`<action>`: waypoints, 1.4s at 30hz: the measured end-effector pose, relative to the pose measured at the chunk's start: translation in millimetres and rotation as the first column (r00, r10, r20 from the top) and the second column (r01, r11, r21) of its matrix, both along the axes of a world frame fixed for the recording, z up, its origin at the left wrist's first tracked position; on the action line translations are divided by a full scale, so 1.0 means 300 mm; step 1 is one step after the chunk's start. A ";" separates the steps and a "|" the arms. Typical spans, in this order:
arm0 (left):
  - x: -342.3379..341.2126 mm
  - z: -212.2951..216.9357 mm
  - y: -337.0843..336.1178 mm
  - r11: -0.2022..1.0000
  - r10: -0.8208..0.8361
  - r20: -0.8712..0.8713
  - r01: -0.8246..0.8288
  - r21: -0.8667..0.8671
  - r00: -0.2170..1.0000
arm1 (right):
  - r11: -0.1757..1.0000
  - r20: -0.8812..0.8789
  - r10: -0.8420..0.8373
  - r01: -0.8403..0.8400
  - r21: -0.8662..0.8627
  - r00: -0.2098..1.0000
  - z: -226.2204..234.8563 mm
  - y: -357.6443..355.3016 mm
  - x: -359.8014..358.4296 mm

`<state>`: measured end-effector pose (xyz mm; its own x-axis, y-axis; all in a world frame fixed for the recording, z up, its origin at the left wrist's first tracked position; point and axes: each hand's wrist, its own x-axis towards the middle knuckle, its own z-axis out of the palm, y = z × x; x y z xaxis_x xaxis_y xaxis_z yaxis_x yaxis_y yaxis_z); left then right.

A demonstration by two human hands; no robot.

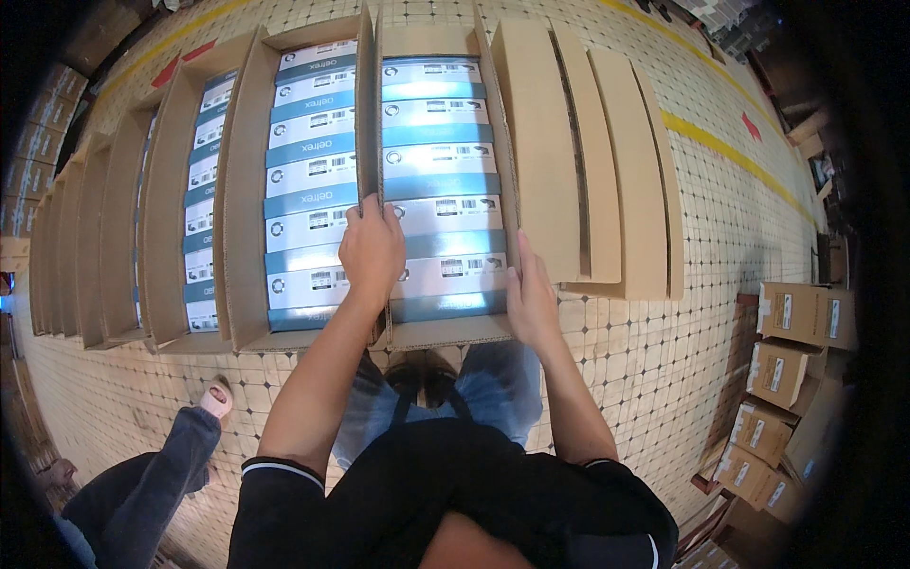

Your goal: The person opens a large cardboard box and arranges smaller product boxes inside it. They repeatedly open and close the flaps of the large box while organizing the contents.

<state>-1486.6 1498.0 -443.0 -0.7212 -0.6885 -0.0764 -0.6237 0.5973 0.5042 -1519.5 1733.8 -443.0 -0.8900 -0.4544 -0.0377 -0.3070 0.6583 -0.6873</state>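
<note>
In front of me stands an open brown cardboard carton (445, 331), holding a column of white and blue shoe boxes (445, 211). My left hand (373, 251) has its fingers hooked over the carton's left wall, where it meets the neighbouring carton (296, 339). That neighbour is filled with the same kind of boxes. At the right wall, my right hand (534, 296) pinches the cardboard edge, thumb on the inner side and fingers along the outside. Parts of the fingers on both hands are hidden by the cardboard.
More open cartons (163, 247) line up to the left, and closed flat-topped cartons (588, 171) adjoin on the right. Another person's leg (156, 474) is at lower left. Stacked labelled boxes (777, 370) stand along the right. Yellow lines (730, 156) cross the tiled floor.
</note>
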 end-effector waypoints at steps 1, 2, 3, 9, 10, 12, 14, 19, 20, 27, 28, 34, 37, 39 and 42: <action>-0.001 0.002 0.000 1.000 0.001 -0.002 -0.001 -0.001 1.000 | 1.000 0.005 -0.001 0.001 0.004 1.000 0.001 -0.002 0.000; 0.000 0.003 0.001 1.000 0.000 0.002 0.000 0.010 1.000 | 1.000 0.009 -0.002 0.002 0.006 1.000 0.001 -0.002 0.000; 0.000 0.004 0.000 1.000 -0.001 -0.003 0.001 0.013 1.000 | 1.000 0.010 -0.003 0.003 0.021 1.000 0.001 -0.003 -0.001; 0.003 0.000 -0.003 1.000 -0.009 -0.027 0.009 0.004 1.000 | 0.999 0.042 0.009 -0.011 0.049 0.999 -0.001 0.000 -0.006; 0.002 -0.001 -0.004 1.000 -0.008 -0.029 0.008 -0.003 1.000 | 0.998 0.028 0.013 -0.015 0.060 1.000 0.001 -0.001 -0.004; 0.002 -0.002 -0.005 1.000 -0.015 -0.023 0.015 0.004 1.000 | 0.998 0.017 0.017 -0.018 0.065 1.000 0.008 -0.009 -0.002; 0.002 -0.003 -0.004 1.000 -0.017 -0.025 0.017 0.002 1.000 | 0.998 0.020 0.017 -0.018 0.055 1.000 0.022 -0.027 -0.016; 0.001 -0.004 -0.003 1.000 -0.013 -0.034 0.013 0.003 0.999 | 0.983 -0.192 -0.058 0.022 -0.181 0.980 0.054 -0.161 -0.249; 0.001 -0.004 -0.002 1.000 -0.008 -0.023 0.008 0.009 1.000 | 0.945 -0.115 -0.053 0.013 -0.327 0.992 0.057 -0.208 -0.340; -0.012 -0.005 0.002 1.000 0.009 -0.015 -0.009 0.019 1.000 | 0.723 0.676 0.138 0.393 -0.569 0.724 -0.056 -0.743 -0.950; -0.014 -0.005 0.003 0.999 0.014 -0.017 -0.014 0.031 1.000 | 0.696 0.754 0.143 0.476 -0.537 0.641 -0.079 -0.821 -1.018; -0.007 -0.008 -0.006 0.999 0.005 -0.032 -0.003 0.049 0.999 | 0.533 0.810 0.108 0.654 -0.536 0.576 -0.192 -1.013 -1.196; -0.007 -0.007 -0.011 0.998 -0.012 -0.019 0.013 0.065 1.000 | 0.389 0.842 0.092 0.759 -0.522 0.532 -0.151 -1.054 -1.257; -0.005 -0.006 -0.013 0.998 -0.016 -0.028 0.017 0.053 0.999 | 0.223 0.945 0.024 0.920 -0.324 0.327 -0.072 -1.086 -1.309; 0.000 -0.006 -0.019 0.999 -0.016 -0.031 0.018 0.051 0.999 | -0.068 0.792 0.119 0.801 -0.595 0.599 0.105 -1.150 -1.370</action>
